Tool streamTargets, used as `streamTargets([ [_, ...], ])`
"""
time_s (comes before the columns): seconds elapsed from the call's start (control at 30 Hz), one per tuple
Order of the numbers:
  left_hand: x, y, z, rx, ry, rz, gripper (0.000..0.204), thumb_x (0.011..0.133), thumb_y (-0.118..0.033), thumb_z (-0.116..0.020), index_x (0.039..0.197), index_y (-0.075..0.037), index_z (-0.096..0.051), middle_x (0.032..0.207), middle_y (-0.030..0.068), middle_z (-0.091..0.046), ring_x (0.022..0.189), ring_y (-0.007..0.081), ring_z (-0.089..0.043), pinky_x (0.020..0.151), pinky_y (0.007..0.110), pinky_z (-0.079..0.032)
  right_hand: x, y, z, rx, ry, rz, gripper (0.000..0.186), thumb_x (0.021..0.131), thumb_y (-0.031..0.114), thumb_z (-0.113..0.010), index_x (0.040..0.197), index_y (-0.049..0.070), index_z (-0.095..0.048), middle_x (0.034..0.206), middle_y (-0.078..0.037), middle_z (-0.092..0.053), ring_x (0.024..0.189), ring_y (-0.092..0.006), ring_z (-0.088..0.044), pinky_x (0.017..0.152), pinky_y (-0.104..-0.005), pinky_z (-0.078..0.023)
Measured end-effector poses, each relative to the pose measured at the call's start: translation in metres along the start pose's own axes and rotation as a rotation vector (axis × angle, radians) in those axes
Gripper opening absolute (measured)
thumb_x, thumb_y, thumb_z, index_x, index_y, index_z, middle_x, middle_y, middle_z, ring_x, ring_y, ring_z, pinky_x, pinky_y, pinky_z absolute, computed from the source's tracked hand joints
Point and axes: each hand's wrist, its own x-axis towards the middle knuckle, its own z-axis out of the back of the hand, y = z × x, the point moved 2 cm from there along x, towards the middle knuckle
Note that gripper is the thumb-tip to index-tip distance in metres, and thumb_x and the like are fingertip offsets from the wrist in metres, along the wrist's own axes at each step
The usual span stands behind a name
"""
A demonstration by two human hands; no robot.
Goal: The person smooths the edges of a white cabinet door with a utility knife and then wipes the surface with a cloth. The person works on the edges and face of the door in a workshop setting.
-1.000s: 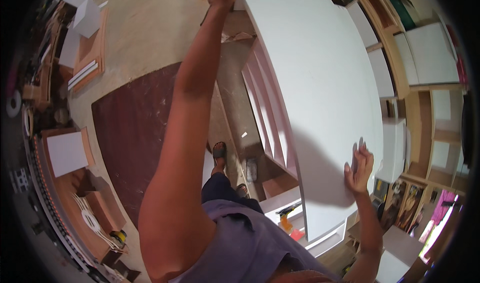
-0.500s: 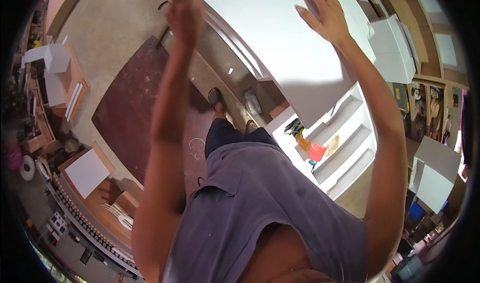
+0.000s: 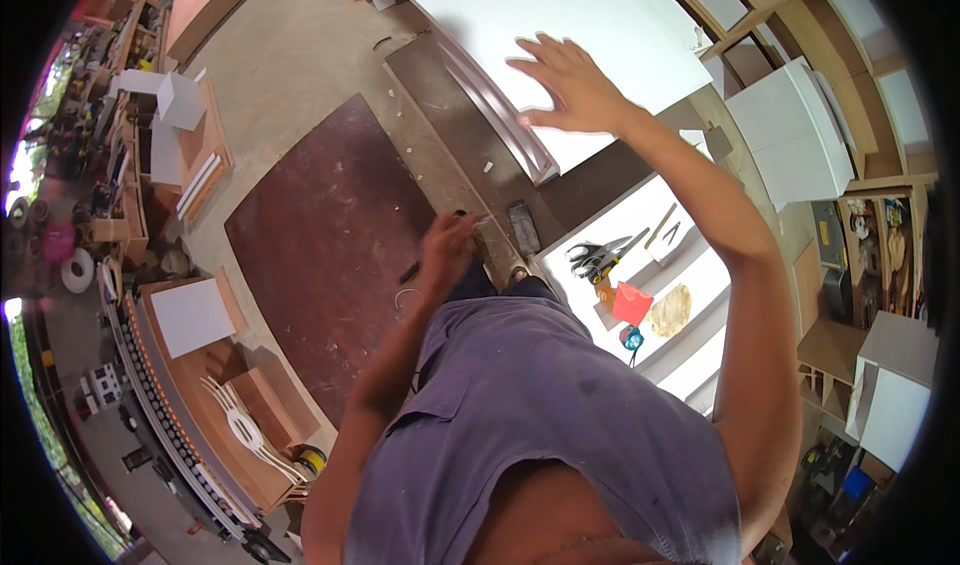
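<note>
A large white panel (image 3: 620,25) lies ahead of me, with white strips (image 3: 490,105) along its left edge. My right hand (image 3: 580,90) is over the panel's near end, palm down with fingers spread. Whether the palm presses on the surface, I cannot tell. My left hand (image 3: 450,250) is low in front of my body, over the floor beside the dark red board (image 3: 330,235). Its fingers are bent and slightly blurred, and anything in them is too small to make out.
Right of me, a white slotted frame (image 3: 700,335) holds scissors (image 3: 600,257), a red piece (image 3: 631,304) and a tan round piece (image 3: 671,311). A dark block (image 3: 523,227) lies near my feet. White cabinets (image 3: 790,135) stand at right, a workbench (image 3: 225,405) at left.
My left hand has come down from the panel's edge toward my waist. The panel's near end is farther from me, baring more of the slotted frame and scissors. My right hand is spread wider.
</note>
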Motion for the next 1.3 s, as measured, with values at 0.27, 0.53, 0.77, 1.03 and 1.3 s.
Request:
streamTargets([
  [0.27,-0.204,0.218,0.132,0.348,-0.181,0.778,0.029,0.087,-0.013,-0.067,0.116,-0.013,-0.074,0.105,0.0149,-0.072,0.096,0.0297,-0.069,0.082,0.035,-0.051,-0.042,0.032,0.040,0.097,0.247,0.009,0.095,0.085,0.067,-0.061,0.157,0.013,-0.029,0.164,-0.018,-0.019,0.151,-0.0427,-0.014,0.120,-0.0615,-0.011],
  [0.53,-0.203,0.285,0.166,0.454,-0.130,1.269,0.023,0.091,-0.023,-0.069,0.110,-0.011,-0.077,0.097,0.0157,-0.076,0.091,0.0267,-0.074,0.081,0.039,-0.055,0.117,0.022,-0.009,-0.261,0.371,-0.036,0.075,0.102,0.039,-0.043,0.160,0.005,-0.010,0.168,-0.011,-0.004,0.154,-0.0361,0.002,0.121,-0.0608,-0.003],
  [0.77,-0.122,0.437,0.175,-0.045,-0.211,1.192,0.025,0.090,-0.012,-0.069,0.114,-0.006,-0.075,0.098,0.0125,-0.077,0.080,0.0172,-0.072,0.072,0.032,-0.055,0.394,-0.050,-0.079,-0.394,0.350,-0.056,0.074,0.100,0.030,-0.046,0.159,0.003,-0.010,0.168,-0.011,-0.006,0.154,-0.0381,-0.003,0.120,-0.0630,-0.008],
  [1.03,0.046,0.511,0.259,-0.044,-0.231,0.911,0.025,0.090,-0.005,-0.066,0.111,0.008,-0.070,0.086,0.0096,-0.072,0.070,0.0142,-0.066,0.066,0.030,-0.054,0.659,-0.128,-0.144,-0.249,0.160,-0.159,0.067,0.087,0.022,-0.057,0.148,0.001,-0.036,0.155,-0.020,-0.034,0.143,-0.0415,-0.030,0.111,-0.0596,-0.030],
  [1.3,0.194,0.561,0.261,0.082,0.433,1.035,0.025,0.089,-0.018,-0.066,0.101,0.002,-0.075,0.076,0.0114,-0.071,0.061,0.0163,-0.065,0.055,0.034,-0.052,0.572,-0.094,-0.161,-0.252,-0.079,-0.400,0.059,0.099,0.029,-0.046,0.152,0.006,-0.036,0.163,-0.019,-0.023,0.151,-0.0387,-0.018,0.120,-0.0592,-0.016],
])
